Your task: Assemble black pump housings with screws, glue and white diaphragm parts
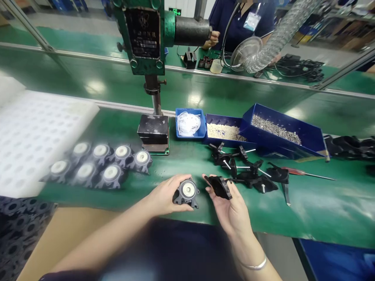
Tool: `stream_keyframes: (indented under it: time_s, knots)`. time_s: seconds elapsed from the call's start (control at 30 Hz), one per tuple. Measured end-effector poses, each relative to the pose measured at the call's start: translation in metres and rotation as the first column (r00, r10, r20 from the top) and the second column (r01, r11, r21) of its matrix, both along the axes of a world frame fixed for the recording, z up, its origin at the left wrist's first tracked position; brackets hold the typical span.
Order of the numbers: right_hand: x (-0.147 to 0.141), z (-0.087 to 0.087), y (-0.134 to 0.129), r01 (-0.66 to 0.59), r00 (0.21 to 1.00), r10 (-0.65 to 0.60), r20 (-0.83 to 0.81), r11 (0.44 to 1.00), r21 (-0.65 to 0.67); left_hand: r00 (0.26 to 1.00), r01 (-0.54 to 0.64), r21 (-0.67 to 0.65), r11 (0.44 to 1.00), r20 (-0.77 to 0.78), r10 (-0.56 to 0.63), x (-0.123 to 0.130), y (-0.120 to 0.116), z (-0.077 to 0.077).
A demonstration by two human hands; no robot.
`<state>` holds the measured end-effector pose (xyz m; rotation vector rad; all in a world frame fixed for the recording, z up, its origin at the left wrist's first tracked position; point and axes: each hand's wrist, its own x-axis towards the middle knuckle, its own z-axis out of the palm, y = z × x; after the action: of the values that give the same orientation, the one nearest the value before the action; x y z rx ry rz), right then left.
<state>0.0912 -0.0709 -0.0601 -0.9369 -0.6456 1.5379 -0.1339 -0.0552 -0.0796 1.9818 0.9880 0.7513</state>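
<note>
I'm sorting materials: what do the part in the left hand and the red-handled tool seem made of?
The part, matte dark grey around a smooth off-white disc, is probably plastic. The tool: smooth red handle, perhaps plastic; thin, shiny shaft, likely metal.

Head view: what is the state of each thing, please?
Left hand: gripping white-centred part
Right hand: holding black part
Seven bench parts: white centres up
Small tray: open, holding white loops
Middle bin: open, holding cream pieces
Right bin: tilted, holding metal pieces
Screwdriver: lying unheld
</note>
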Motion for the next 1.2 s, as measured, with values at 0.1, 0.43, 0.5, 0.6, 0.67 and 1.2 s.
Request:
stream_keyframes:
  time_s: [0.1, 0.43, 0.5, 0.6, 0.67, 1.2]
  knots:
    - [-0.002, 0.004, 0.003, -0.026, 0.983, 0.006, -0.183, 0.994, -0.108, 1.0, -0.014, 0.003, 1.0, -0.01, 0.014, 0.005, -0.002, 0.002]
    - [0.004, 0.007, 0.008, -0.094, 0.927, -0.05, -0.372, 0.928, -0.36, 1.0, 0.016, 0.011, 1.0, 0.001, -0.016, 0.029, -0.006, 0.009]
    - [0.006, 0.007, 0.009, -0.097, 0.923, -0.057, -0.379, 0.922, -0.375, 1.0, 0.013, 0.014, 1.0, 0.01, -0.013, 0.03, -0.006, 0.007]
    - [0.008, 0.007, 0.01, -0.114, 0.924, -0.042, -0.38, 0.918, -0.38, 0.999, 0.024, -0.002, 1.0, 0.025, -0.024, 0.028, -0.006, 0.006]
    - [0.008, 0.007, 0.01, -0.118, 0.927, -0.037, -0.374, 0.916, -0.384, 0.999, 0.028, -0.007, 1.0, 0.039, -0.028, 0.027, -0.006, 0.006]
    - [0.008, 0.011, 0.018, -0.155, 0.93, -0.025, -0.367, 0.878, -0.452, 0.998, 0.02, -0.005, 1.0, 0.061, -0.02, 0.025, -0.006, 0.0]
